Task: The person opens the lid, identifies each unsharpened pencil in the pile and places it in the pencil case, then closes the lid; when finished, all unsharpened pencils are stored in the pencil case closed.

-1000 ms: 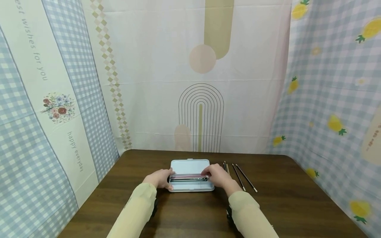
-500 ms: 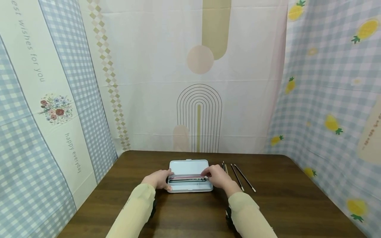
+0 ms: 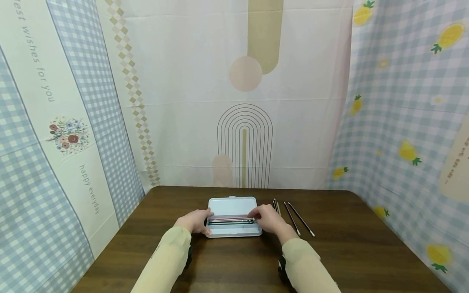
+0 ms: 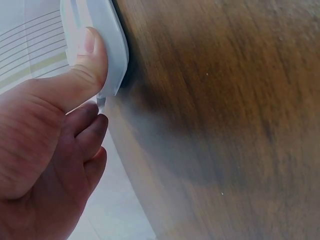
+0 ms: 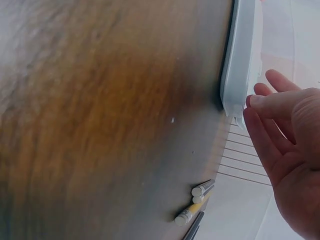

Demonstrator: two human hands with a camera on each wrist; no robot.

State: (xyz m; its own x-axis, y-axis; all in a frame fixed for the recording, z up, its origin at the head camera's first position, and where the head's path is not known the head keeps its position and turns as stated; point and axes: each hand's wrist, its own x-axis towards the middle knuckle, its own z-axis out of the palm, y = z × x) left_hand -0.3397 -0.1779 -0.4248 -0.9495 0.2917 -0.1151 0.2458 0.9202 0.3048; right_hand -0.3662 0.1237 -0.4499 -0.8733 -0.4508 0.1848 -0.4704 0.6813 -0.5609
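A pale blue pencil case [image 3: 233, 205] lies with its lid raised on the table. Several pencils [image 3: 229, 221], dark ones and a reddish one, lie lengthwise inside it. My left hand [image 3: 194, 221] grips the case's left end; in the left wrist view its thumb [image 4: 90, 55] presses on the case's rim. At the right end, my right hand [image 3: 269, 217] reaches over the rim, fingertips at the ends of the pencils. In the right wrist view the thumb and index fingertips [image 5: 254, 102] come together beside the case wall; whether a pencil is between them is hidden.
To the right of the case, two dark pencils with white ends [image 3: 301, 219] lie aslant on the brown wooden table [image 3: 227, 264]. Several more pencils [image 3: 277, 206], one yellowish, lie partly behind my right hand. Patterned cloths [image 3: 176, 101] hang behind the table and along both sides.
The view has shifted slightly. My left hand has kept its grip on the case, and my right fingers have hardly moved over the pencils. The loose pencils lie as before.
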